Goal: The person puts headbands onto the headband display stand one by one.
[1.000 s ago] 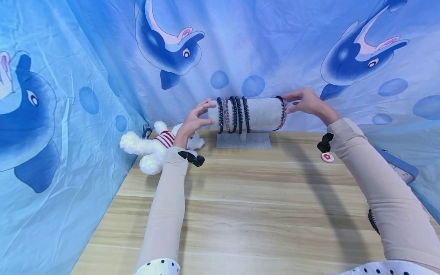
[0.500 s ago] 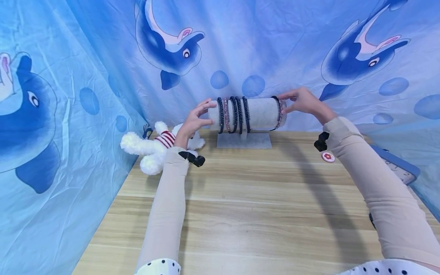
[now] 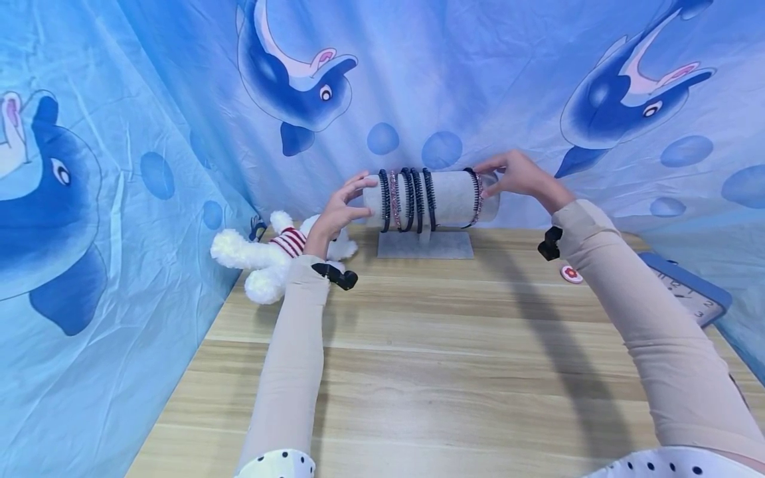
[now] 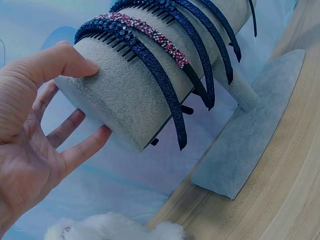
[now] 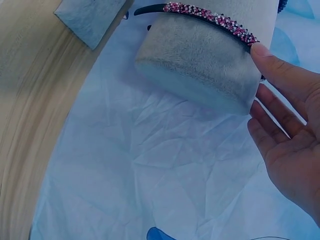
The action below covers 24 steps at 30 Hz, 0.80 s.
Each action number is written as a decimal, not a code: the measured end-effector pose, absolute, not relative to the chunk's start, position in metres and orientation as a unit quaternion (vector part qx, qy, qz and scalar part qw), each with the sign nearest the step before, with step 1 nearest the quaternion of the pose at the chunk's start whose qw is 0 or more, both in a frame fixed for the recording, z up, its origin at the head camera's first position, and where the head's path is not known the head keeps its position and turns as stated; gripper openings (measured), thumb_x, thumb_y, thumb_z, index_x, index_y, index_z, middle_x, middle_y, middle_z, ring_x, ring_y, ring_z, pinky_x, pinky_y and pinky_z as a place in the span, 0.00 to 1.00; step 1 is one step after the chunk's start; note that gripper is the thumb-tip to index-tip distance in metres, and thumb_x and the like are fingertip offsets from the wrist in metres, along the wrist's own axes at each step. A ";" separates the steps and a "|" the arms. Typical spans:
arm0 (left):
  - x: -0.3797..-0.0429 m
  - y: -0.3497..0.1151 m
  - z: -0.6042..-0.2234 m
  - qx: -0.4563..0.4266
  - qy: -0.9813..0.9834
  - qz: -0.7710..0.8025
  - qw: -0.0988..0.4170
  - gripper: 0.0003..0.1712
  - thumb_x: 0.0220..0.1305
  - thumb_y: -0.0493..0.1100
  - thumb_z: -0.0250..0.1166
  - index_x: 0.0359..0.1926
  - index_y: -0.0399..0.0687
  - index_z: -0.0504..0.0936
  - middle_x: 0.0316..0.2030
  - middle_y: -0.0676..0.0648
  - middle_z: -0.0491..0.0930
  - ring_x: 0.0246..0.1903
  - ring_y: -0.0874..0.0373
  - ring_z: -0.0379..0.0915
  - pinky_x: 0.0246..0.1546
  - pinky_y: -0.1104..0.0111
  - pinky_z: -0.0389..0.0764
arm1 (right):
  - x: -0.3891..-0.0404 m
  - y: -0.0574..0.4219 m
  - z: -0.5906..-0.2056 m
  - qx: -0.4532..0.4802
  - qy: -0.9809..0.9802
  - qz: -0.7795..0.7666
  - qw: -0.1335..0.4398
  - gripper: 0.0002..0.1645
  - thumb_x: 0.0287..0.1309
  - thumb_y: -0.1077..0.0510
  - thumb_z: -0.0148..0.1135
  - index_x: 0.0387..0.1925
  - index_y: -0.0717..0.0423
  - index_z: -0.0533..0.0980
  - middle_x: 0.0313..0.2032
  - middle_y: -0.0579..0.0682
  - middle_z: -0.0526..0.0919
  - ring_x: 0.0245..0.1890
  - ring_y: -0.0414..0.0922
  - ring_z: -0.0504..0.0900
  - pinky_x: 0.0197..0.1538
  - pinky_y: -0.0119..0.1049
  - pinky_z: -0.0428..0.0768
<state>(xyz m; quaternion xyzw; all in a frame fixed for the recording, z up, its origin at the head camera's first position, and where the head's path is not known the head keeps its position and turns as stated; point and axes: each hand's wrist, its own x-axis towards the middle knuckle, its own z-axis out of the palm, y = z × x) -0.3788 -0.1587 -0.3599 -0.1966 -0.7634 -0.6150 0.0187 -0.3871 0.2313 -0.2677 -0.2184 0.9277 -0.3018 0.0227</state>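
A grey plush headband stand has a horizontal roll on a short post over a flat base. My left hand holds the roll's left end, thumb on its near side and fingers round the far side. Several dark beaded headbands with comb teeth and a pink sparkly one sit on the left half. Near the right end, my right hand pinches another pink beaded headband. Its thumb presses the beaded band in the right wrist view; the fingers reach behind the roll, partly hidden.
Left of the stand lies a white plush toy in a red-striped top. A round flower badge and a blue-framed clock lie to the right on the wooden table. Dolphin-print cloth hangs behind.
My right hand has slid the pink headband leftward from the roll's right end, baring some of that end. My left hand stays at the left end.
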 end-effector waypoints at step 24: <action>-0.381 -0.159 -0.362 -0.198 -0.762 -0.615 0.029 0.33 0.60 0.28 0.68 0.67 0.45 0.76 0.78 0.61 0.57 0.75 0.48 0.57 0.68 0.50 0.73 | -0.388 0.219 -0.263 -0.213 0.933 -0.288 0.023 0.35 0.54 0.64 0.75 0.65 0.61 0.76 0.66 0.66 0.76 0.64 0.63 0.73 0.67 0.59 0.73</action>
